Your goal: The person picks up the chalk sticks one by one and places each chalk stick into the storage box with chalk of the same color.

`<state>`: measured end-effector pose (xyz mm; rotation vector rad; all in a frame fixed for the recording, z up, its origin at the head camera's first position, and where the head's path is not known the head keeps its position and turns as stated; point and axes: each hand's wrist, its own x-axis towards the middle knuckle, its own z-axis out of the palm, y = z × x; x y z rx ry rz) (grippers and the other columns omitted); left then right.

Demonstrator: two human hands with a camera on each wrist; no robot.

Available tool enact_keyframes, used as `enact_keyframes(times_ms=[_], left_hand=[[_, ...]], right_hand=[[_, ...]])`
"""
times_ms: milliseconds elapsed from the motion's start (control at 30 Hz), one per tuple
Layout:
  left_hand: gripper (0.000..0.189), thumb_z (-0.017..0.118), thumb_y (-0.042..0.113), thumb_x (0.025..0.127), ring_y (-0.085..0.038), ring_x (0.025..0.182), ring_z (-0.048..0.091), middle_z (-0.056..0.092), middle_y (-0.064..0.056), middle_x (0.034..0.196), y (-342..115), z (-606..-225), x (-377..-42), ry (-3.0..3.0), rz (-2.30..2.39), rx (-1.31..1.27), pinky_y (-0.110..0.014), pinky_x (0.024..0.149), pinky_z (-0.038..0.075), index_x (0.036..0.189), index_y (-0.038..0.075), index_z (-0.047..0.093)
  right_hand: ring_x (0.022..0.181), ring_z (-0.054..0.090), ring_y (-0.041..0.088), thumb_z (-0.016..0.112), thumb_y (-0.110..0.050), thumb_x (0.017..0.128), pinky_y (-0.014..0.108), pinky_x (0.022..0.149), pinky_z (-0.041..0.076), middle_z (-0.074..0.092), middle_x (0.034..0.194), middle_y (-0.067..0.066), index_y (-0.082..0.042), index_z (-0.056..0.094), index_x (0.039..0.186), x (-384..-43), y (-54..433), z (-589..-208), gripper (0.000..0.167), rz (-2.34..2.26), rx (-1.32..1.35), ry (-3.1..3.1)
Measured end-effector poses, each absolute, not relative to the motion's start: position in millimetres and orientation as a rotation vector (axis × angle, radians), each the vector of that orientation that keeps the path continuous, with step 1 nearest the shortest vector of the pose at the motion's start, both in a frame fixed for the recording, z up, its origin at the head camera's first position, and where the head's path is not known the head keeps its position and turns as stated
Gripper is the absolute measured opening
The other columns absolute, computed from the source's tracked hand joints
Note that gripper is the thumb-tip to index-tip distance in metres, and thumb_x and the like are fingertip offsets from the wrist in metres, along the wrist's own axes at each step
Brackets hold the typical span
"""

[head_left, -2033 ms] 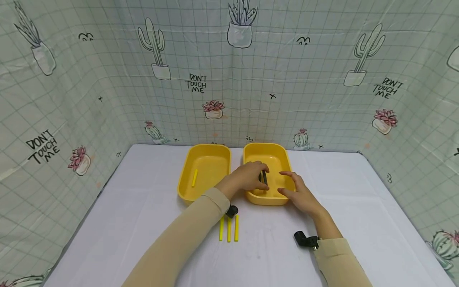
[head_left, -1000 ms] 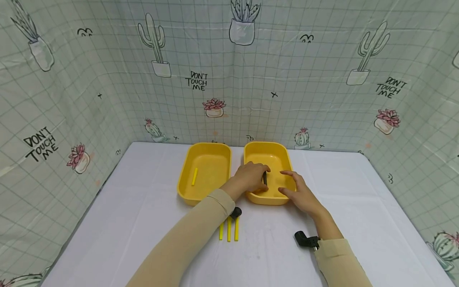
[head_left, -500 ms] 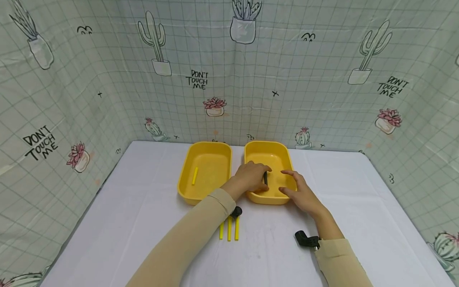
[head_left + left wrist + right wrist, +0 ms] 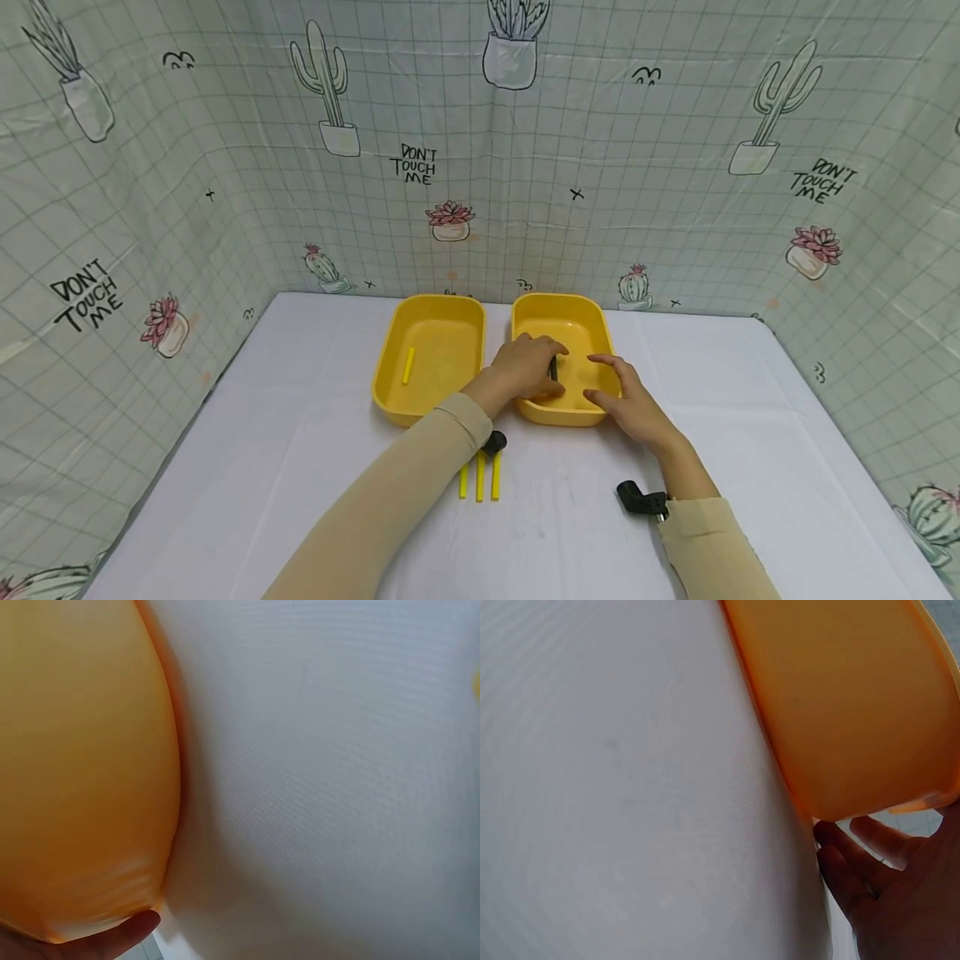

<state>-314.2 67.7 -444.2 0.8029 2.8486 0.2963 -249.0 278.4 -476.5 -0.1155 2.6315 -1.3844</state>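
The right-hand yellow tray (image 4: 588, 329), shallow with rounded corners, is held at both sides. My left hand (image 4: 521, 367) grips its left side, thumb and index finger reaching inside over the rim; in the left wrist view a fingertip (image 4: 142, 922) lies against the outer wall. At the right side my right hand (image 4: 633, 408) grips the rim, thumb and index finger inside. Other fingers (image 4: 855, 859) show outside below the tray in the right wrist view. A dark stick (image 4: 553, 368) lies inside the tray, partly hidden by the left hand.
A second yellow tray (image 4: 442, 367) stands to the left with one yellow stick (image 4: 408, 366) in it. Three yellow sticks (image 4: 480, 479) lie side by side on the white table (image 4: 562, 533), their far ends hidden by the left sleeve. A patterned cloth (image 4: 600, 167) hangs behind.
My left hand has shifted slightly right over the tray, covering one of two dark sticks visible earlier. The right hand stays on the rim. The view has tilted slightly.
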Motion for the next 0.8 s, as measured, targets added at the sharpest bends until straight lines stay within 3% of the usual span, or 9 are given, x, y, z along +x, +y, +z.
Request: enact_keyframes(times_ms=[300, 567, 800], left_hand=[[0.064, 0.072, 0.052, 0.095, -0.025, 0.141, 0.048, 0.048, 0.004, 0.159, 63.7, -439.7, -312.6, 2.854, 0.383, 0.835, -0.049, 0.111, 0.050, 0.151, 0.027, 0.053], [0.061, 0.069, 0.048, 0.098, -0.026, 0.149, 0.039, 0.043, 0.002, 0.164, 59.8, -434.7, -312.2, 2.813, 0.459, 0.863, -0.049, 0.120, 0.042, 0.152, 0.026, 0.051], [0.059, 0.069, 0.047, 0.098, -0.027, 0.150, 0.038, 0.043, 0.003, 0.163, 54.9, -431.6, -311.9, 2.811, 0.466, 0.869, -0.048, 0.117, 0.044, 0.152, 0.026, 0.051]], right_hand=[[0.160, 0.006, 0.046, 0.064, -0.030, 0.100, 0.076, 0.122, 0.007, 0.013, 0.172, 0.019, -0.019, 0.037, 0.155, -250.1, 278.7, -478.2, 0.062, -1.387, -0.110, 2.632], [0.159, 0.007, 0.047, 0.064, -0.028, 0.100, 0.076, 0.122, 0.008, 0.014, 0.171, 0.021, -0.015, 0.037, 0.154, -251.4, 278.4, -478.7, 0.062, -1.387, -0.130, 2.644], [0.159, 0.007, 0.047, 0.064, -0.029, 0.101, 0.076, 0.122, 0.008, 0.014, 0.170, 0.022, -0.015, 0.037, 0.155, -251.5, 278.2, -478.9, 0.062, -1.370, -0.123, 2.652]])
